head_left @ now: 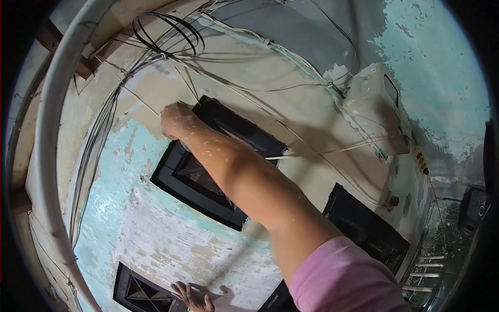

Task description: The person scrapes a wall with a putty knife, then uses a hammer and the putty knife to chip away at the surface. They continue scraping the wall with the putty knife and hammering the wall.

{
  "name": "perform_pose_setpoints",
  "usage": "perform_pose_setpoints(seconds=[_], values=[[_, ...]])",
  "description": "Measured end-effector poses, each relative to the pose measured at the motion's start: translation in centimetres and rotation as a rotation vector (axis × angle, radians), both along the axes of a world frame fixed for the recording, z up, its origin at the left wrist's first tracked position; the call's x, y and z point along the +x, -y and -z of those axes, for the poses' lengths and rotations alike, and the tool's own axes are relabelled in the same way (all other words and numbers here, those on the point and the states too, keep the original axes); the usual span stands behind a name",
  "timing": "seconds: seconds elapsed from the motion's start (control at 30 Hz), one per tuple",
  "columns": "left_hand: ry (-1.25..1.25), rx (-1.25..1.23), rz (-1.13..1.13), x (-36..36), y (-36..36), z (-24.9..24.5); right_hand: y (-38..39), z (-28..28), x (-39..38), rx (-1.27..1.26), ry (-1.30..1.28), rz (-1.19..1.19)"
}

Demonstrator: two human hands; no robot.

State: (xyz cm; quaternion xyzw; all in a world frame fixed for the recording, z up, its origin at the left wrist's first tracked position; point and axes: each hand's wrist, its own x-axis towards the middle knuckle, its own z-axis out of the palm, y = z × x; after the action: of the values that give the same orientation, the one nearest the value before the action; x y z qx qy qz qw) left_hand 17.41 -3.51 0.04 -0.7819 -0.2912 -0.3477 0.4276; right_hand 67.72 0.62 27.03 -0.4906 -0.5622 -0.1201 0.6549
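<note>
My right hand is raised high against the wall at the upper left corner of a black vent frame. Its fingers are curled closed, and whatever they may hold is hidden from view. My bare forearm crosses in front of the frame, covering part of its slatted opening. Low in the view, my left hand rests with fingers spread at the edge of a second black frame with crossed bars. The wall around both hands has patches of peeling turquoise, white and beige.
Loose cables run over the upper wall, with a black coil among them. A thick pale pipe curves down the left. To the right are a whitish box, another black frame and a power strip.
</note>
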Motion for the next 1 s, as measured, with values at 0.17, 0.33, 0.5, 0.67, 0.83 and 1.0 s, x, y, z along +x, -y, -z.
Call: perform_pose_setpoints(seconds=[0.17, 0.33, 0.5, 0.67, 0.83, 1.0], values=[[0.021, 0.024, 0.04, -0.2, -0.5, -0.1, 1.7, 3.6, -2.8, -0.049, 0.124, 0.003], [0.04, 0.009, 0.056, -0.1, -0.3, 0.0, 1.5, 0.6, -1.8, -0.015, 0.054, -0.016], [0.007, 0.006, 0.034, -1.1, -0.5, 0.0, -0.6, 0.9, -1.8, 0.078, 0.04, -0.028], [0.046, -0.008, 0.071, -0.1, 0.0, 0.0, 1.9, 3.7, -3.4, 0.032, 0.153, -0.065], [0.062, -0.021, 0.089, -0.7, -0.8, -0.2, -0.1, -1.6, -2.2, 0.003, 0.031, -0.058], [0.101, -0.039, 0.098, -0.9, -0.2, 0.0, -0.4, -4.6, -1.2, 0.116, 0.142, 0.024]])
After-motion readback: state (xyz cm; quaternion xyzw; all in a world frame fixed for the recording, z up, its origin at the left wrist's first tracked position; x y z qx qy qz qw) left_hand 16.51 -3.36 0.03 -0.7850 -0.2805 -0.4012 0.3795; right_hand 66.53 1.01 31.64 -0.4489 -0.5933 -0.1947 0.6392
